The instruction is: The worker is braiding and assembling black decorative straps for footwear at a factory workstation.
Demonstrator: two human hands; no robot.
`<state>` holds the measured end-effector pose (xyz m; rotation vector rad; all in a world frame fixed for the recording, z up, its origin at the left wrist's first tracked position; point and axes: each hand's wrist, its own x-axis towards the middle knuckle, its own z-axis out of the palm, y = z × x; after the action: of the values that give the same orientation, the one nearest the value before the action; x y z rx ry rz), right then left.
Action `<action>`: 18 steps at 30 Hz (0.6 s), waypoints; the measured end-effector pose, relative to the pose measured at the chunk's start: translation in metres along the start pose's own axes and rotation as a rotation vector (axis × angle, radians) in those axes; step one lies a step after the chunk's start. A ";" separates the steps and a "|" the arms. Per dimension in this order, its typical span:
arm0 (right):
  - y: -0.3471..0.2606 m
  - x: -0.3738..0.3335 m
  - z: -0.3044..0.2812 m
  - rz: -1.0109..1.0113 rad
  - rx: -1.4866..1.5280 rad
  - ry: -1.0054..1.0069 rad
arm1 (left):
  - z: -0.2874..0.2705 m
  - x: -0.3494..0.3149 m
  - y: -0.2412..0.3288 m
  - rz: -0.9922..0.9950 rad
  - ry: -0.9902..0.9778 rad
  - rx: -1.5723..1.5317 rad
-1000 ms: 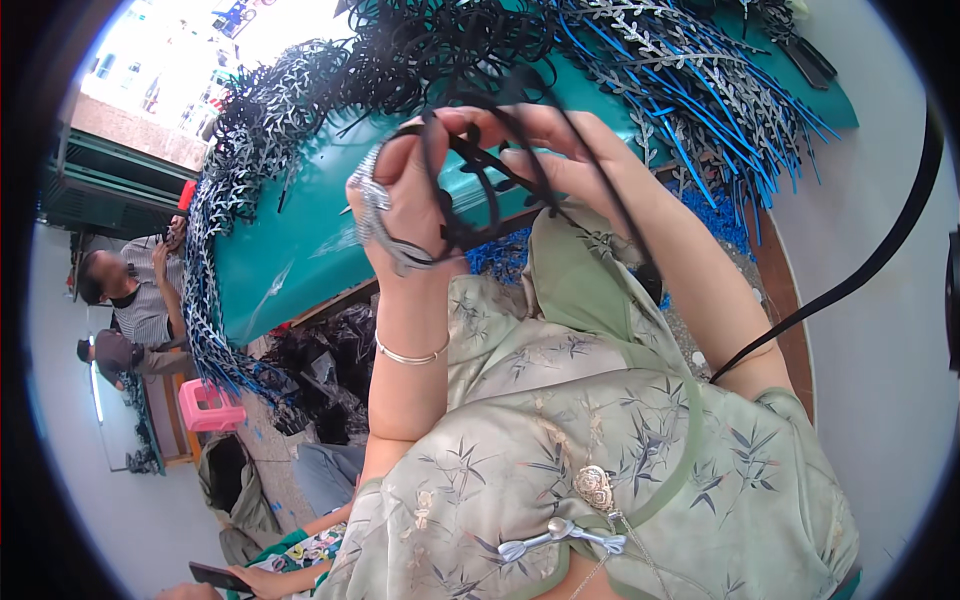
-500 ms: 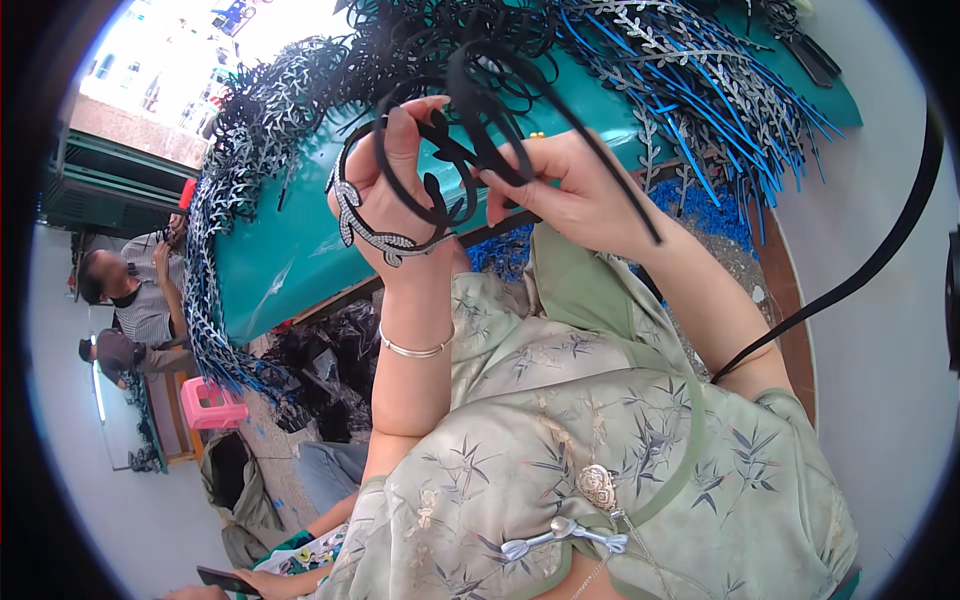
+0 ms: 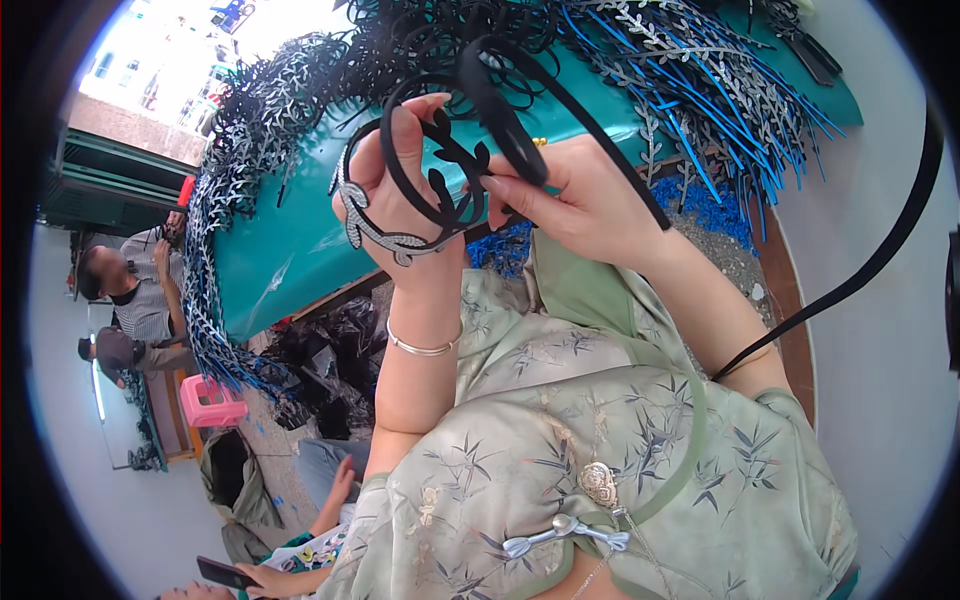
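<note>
Above the near edge of the green table, my left hand (image 3: 385, 200) is closed around a thin black headband (image 3: 392, 165). A leaf-shaped trim with silvery sparkling stones (image 3: 372, 238) curves along it below my fingers, and black leaf shapes (image 3: 462, 155) show on its other side. My right hand (image 3: 575, 200) pinches at the end of the leaf strip, between thumb and index finger. Several more black bands (image 3: 570, 85) loop up from that hand, one end reaching over the wrist. What lies exactly between the right fingertips is hidden.
The green table (image 3: 270, 250) bears a heap of black hoops (image 3: 420, 40), silvery leaf strips (image 3: 245, 130) and blue strips (image 3: 690, 120). Scissors-like dark handles (image 3: 815, 60) lie far right. A pink stool (image 3: 213, 402) and black plastic (image 3: 335, 345) are at left. Other people sit left, one holding a phone (image 3: 222, 572).
My hands and the bands have shifted slightly; the loops in my right hand have tilted a little to the right. At lower left, another person's hand has come up.
</note>
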<state>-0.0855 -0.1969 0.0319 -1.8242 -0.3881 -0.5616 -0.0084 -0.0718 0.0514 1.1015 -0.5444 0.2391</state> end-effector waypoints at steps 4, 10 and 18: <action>0.001 -0.001 0.000 -0.027 0.012 -0.002 | -0.001 0.001 -0.005 0.091 0.000 0.101; -0.002 -0.001 0.003 0.001 0.116 -0.012 | -0.003 0.000 -0.004 0.117 0.031 0.175; -0.002 -0.005 0.000 0.047 0.279 0.005 | -0.003 -0.001 -0.005 0.291 0.047 0.343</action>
<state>-0.0904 -0.1958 0.0305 -1.5601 -0.3980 -0.4550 -0.0067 -0.0713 0.0461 1.3431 -0.6360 0.6283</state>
